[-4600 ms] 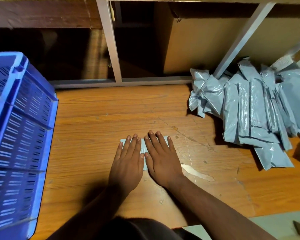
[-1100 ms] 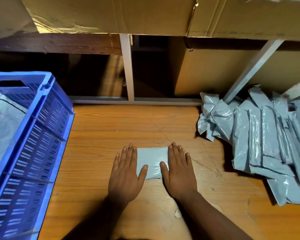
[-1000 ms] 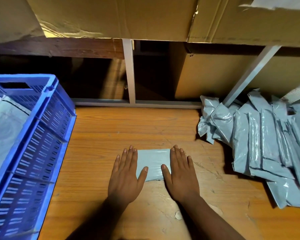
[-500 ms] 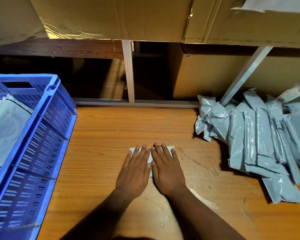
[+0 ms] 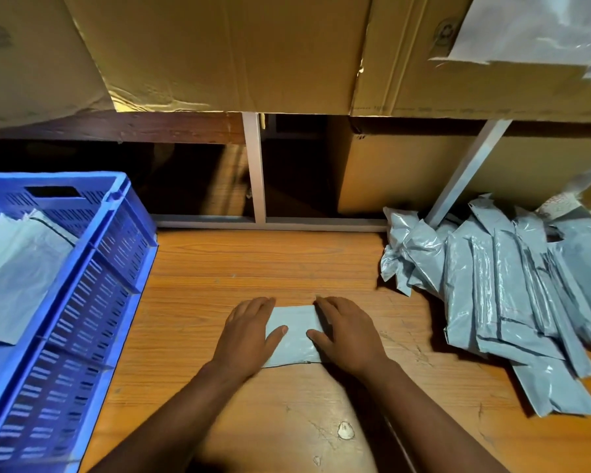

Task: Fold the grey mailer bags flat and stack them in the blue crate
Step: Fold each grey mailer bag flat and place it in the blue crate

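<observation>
A small folded grey bag (image 5: 292, 336) lay flat on the wooden table (image 5: 253, 268), right in front of the person. The left hand (image 5: 249, 331) pressed down on its left side with flat fingers. The right hand (image 5: 347, 331) pressed on its right side the same way. Both thumbs lay on top of the bag. The blue crate (image 5: 93, 302) stood at the left, with flat grey bags (image 5: 17, 274) inside. A big pile of grey bags (image 5: 498, 295) lay at the right. Brown boxes (image 5: 219, 52) sat on the shelf above.
</observation>
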`<action>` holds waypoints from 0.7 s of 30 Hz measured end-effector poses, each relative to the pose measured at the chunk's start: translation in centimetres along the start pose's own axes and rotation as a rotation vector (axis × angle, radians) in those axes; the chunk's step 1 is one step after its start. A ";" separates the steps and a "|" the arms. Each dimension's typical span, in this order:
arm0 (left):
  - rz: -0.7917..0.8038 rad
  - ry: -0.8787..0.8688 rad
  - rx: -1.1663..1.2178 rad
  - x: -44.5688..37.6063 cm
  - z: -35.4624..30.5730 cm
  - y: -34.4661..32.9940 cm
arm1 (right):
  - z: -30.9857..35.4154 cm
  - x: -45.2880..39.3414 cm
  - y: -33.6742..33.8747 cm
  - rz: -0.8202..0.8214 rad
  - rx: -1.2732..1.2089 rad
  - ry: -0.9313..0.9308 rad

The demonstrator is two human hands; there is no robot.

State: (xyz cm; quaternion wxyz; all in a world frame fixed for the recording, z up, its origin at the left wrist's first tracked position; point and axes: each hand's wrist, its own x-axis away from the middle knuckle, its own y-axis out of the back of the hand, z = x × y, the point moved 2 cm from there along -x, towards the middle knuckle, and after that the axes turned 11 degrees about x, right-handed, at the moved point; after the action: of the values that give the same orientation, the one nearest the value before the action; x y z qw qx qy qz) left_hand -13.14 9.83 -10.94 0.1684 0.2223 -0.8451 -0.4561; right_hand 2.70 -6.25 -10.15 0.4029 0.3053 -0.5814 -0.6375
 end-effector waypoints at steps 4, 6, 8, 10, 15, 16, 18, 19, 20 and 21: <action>0.222 0.086 -0.029 -2.7 -0.7 2.5 | 0.5 -2.3 3.0 0.161 0.060 0.067; 0.228 0.062 0.099 -3.2 -1.4 4.2 | 0.8 -2.8 4.4 0.160 -0.018 0.090; 0.154 -0.017 0.238 -2.9 -1.9 5.9 | 0.6 -2.4 5.8 0.060 -0.109 0.106; 0.028 -0.132 0.280 -1.6 -2.4 7.1 | 0.4 -1.4 6.5 -0.093 -0.162 0.150; -0.033 -0.255 0.139 3.0 -1.1 3.5 | 1.0 2.2 2.7 -0.120 -0.137 0.236; -0.020 -0.238 0.107 4.0 -0.5 2.3 | 0.9 3.1 1.5 -0.086 -0.105 0.245; -0.075 -0.195 0.120 5.5 0.1 0.5 | 0.6 4.2 -0.2 -0.067 -0.119 0.213; -0.142 -0.188 0.157 5.7 0.0 0.1 | 0.8 4.2 -0.3 -0.107 -0.147 0.184; -0.202 -0.190 0.183 5.6 -0.5 -0.2 | 1.4 3.9 -0.3 -0.145 -0.167 0.154; -0.230 -0.184 0.190 5.0 -0.9 -0.4 | 2.2 3.2 -0.2 -0.172 -0.169 0.117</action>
State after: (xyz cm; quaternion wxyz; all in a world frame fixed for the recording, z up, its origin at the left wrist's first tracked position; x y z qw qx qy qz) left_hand -16.81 6.32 -10.41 0.0151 0.2896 -0.8653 -0.4089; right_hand -0.83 -7.96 -9.83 0.4043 0.3553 -0.4728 -0.6977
